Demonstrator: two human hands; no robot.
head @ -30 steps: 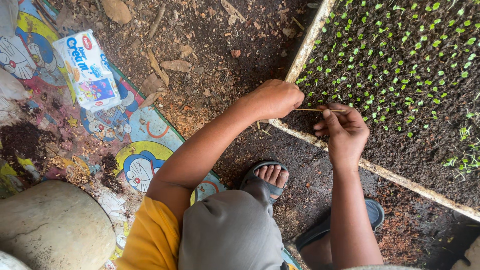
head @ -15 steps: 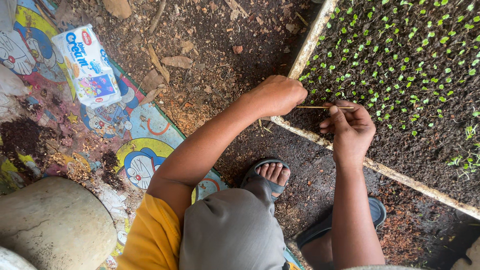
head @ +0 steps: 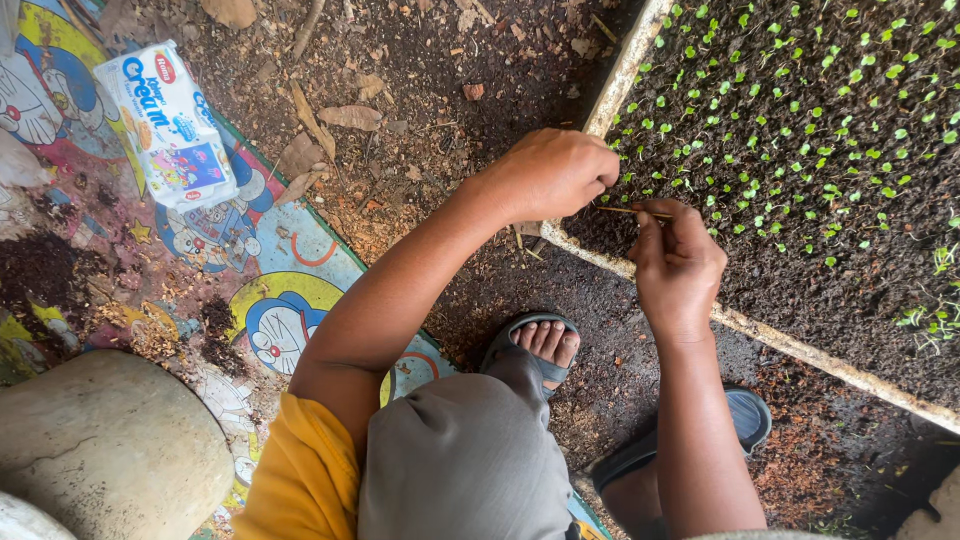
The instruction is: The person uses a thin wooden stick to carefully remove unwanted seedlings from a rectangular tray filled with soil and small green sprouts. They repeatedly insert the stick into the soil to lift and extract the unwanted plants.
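Pinching a thin stick (head: 632, 210), the right hand (head: 678, 262) curls narrow around one end; the left hand (head: 552, 172), fingers bunched tight, grips the other end just beside it; both hover over the near corner of the seedling tray (head: 612, 92); sprouts (head: 770, 120) spread beyond the knuckles.

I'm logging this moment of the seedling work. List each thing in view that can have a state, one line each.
left hand: closed, fingertips pinched at the tray's corner
right hand: closed on the thin stick
thin stick: held about level over the soil
seedling tray: on the ground, filled with dark soil
seedlings: small, green, upright in rows
snack packet: lying flat on the mat, looks unopened
cartoon mat: spread out, strewn with soil
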